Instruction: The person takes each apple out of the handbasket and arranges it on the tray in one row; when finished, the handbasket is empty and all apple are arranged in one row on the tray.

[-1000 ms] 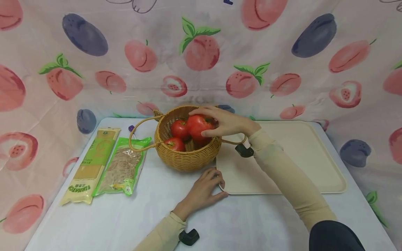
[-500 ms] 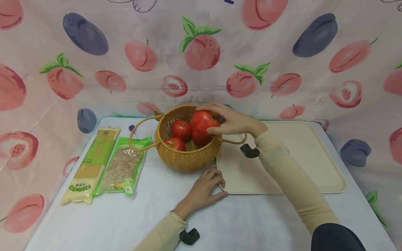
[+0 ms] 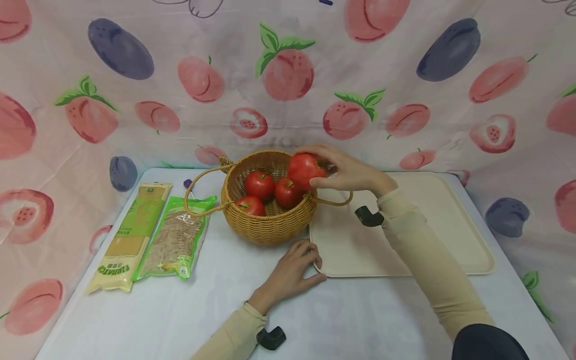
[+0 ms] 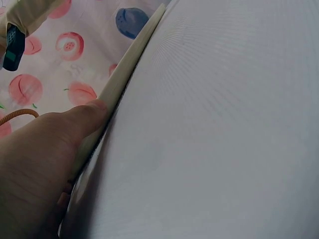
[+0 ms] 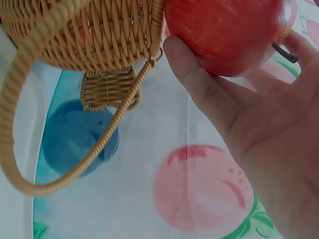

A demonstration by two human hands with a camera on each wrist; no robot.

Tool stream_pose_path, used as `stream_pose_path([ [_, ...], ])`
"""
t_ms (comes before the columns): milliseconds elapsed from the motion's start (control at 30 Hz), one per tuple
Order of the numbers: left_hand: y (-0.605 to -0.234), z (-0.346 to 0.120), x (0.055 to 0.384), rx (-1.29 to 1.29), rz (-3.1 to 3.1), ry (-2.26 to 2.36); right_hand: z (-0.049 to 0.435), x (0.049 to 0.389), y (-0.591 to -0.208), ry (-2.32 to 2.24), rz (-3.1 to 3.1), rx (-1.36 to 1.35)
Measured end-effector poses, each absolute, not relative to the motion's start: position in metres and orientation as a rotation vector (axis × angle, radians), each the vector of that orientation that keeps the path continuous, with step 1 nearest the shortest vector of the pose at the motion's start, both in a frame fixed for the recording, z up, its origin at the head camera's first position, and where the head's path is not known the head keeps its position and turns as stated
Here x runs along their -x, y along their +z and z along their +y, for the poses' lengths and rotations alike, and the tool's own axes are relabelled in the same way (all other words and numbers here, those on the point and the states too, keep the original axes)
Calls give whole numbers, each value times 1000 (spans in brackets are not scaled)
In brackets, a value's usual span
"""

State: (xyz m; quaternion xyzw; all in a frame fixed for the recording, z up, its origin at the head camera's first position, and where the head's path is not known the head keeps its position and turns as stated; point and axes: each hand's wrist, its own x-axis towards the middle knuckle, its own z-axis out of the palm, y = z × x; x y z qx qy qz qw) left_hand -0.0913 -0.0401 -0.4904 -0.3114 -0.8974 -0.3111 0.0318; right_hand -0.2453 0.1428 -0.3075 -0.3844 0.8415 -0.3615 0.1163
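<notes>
A red apple (image 3: 304, 170) with a dark stem is in my right hand (image 3: 348, 170), held between thumb and fingers just above the basket's right rim. In the right wrist view the apple (image 5: 229, 30) is large at the top, with the hand (image 5: 269, 114) beside it. The wicker basket (image 3: 268, 229) holds several more red apples (image 3: 259, 185). My left hand (image 3: 292, 275) grips the near left corner of a cream tray (image 3: 360, 257); in the left wrist view the thumb (image 4: 87, 119) lies against the tray's rim (image 4: 122, 74).
Left of the basket lie two food packets on the white table (image 3: 216, 310): a long yellow-green one (image 3: 130, 235) and a green-edged clear one (image 3: 175, 240). The basket's looped handles (image 3: 198, 207) stick out at both sides. A fruit-print cloth (image 3: 288, 115) hangs behind.
My right hand has lifted the apple and moved it up and right to the basket's rim, uncovering another apple beneath. My left hand has stayed at the tray corner.
</notes>
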Motion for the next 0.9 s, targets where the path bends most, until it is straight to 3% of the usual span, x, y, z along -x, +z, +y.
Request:
stream_pose_path([
  [900, -491, -40, 91, 970, -2737, -907, 195, 242, -311, -969, 2607, 988],
])
